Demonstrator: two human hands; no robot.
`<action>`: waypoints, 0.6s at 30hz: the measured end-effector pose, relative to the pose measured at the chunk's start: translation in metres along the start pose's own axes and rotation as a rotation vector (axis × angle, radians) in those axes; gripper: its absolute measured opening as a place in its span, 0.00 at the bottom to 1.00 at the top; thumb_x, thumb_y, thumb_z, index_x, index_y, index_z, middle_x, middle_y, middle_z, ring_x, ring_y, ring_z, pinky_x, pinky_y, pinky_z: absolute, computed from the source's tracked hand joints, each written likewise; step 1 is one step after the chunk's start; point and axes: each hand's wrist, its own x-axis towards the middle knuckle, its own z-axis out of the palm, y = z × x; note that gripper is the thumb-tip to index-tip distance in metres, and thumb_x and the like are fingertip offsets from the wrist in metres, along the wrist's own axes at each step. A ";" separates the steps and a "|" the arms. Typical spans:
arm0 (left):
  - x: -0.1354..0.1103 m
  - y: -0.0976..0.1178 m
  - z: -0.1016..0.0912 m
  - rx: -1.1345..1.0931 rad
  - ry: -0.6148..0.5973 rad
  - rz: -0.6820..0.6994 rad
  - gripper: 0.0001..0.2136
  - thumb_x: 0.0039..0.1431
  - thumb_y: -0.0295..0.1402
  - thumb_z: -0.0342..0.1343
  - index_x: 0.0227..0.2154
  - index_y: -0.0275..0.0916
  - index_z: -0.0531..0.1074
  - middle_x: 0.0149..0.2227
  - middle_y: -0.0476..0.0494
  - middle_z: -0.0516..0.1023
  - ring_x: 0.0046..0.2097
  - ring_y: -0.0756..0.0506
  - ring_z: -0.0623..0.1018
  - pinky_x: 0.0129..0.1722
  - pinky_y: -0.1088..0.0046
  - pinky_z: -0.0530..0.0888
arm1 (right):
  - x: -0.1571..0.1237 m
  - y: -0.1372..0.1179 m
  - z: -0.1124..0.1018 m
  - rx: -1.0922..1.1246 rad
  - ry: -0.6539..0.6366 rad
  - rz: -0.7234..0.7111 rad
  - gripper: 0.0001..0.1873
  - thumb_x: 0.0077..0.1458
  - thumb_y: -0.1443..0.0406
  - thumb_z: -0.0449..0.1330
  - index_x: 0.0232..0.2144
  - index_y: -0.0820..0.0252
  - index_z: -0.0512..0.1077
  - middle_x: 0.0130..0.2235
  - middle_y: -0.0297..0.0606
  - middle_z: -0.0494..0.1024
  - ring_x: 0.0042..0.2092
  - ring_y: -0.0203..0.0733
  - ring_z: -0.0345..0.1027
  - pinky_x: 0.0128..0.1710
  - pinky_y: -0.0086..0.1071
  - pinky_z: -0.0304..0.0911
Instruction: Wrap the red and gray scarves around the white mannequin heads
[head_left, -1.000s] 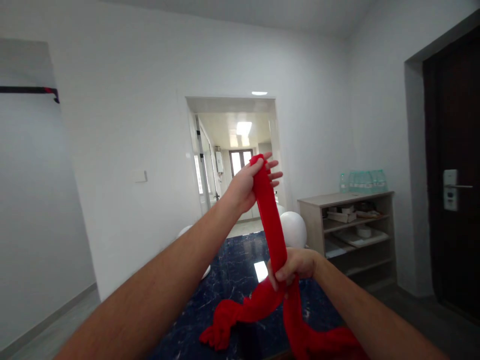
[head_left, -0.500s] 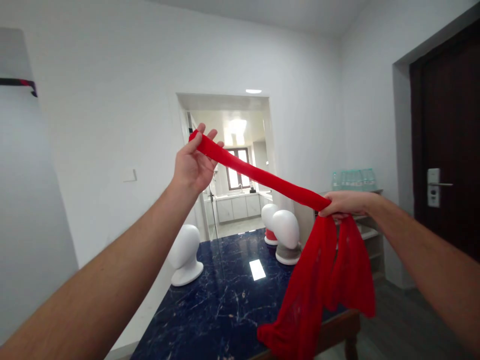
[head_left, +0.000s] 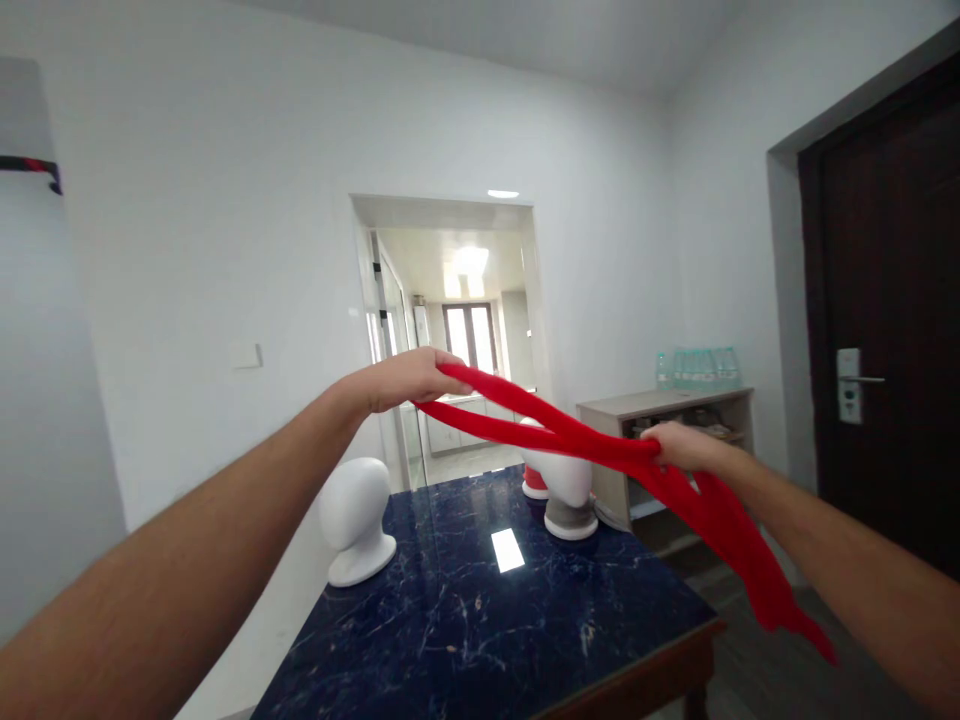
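Stretched across the view above the table is a long red scarf (head_left: 540, 425). My left hand (head_left: 420, 378) is closed on its left end, where two strands of the cloth meet. My right hand (head_left: 679, 447) grips the scarf farther along. Past the right hand, the loose cloth trails down to the right. A white mannequin head (head_left: 358, 515) stands on the table at the left. A second white head (head_left: 568, 490), with grey cloth around its neck, stands toward the far right. Behind it, a third head (head_left: 535, 478) with red cloth at its neck is partly hidden by the scarf.
The dark blue marbled table (head_left: 457, 620) lies below my hands. A wooden shelf unit (head_left: 630, 403) with plastic bottles (head_left: 705, 367) on top stands to the right. Beyond are a dark door (head_left: 892, 280) and a doorway (head_left: 450, 210) into a kitchen.
My left hand has come down, and its spread fingers have closed on the scarf. The single band has become two strands, and the hanging cloth has swung out to the right.
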 end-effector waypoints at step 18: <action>-0.027 -0.117 0.043 0.843 -0.090 -0.073 0.07 0.61 0.34 0.57 0.38 0.42 0.79 0.36 0.43 0.83 0.38 0.43 0.80 0.36 0.70 0.69 | -0.047 0.007 0.135 0.162 -0.101 0.127 0.14 0.52 0.60 0.67 0.41 0.59 0.84 0.37 0.43 0.88 0.41 0.52 0.80 0.38 0.34 0.70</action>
